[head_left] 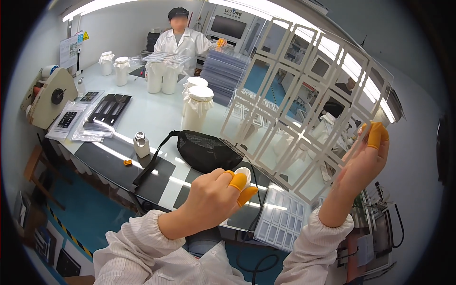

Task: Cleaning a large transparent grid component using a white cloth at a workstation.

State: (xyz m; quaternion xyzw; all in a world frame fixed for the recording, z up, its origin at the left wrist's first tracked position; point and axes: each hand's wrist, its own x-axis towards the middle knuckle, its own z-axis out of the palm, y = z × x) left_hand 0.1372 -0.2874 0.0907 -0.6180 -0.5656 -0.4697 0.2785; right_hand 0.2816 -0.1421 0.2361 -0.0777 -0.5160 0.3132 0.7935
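My right hand [375,142], with orange finger cots, grips the right edge of a large clear sheet [289,107]. The sheet is tilted up and carries rows of grey-white rectangular frames; reflections run across it. My left hand [216,197], also in orange finger cots, is closed around a crumpled white wipe [243,175]. It sits low in front of the sheet, apart from it. Just behind the left hand lies a black mesh cap [209,151] with a strap on the table. A small white bottle with a metal top [141,145] stands farther left.
White cloth-covered jars [197,107] stand mid-table, beside a stack of clear sheets [221,76]. Another framed sheet [281,218] lies at the front edge. A tape dispenser-like machine [52,97] and black panels [108,111] are left. A co-worker [183,40] stands across the table.
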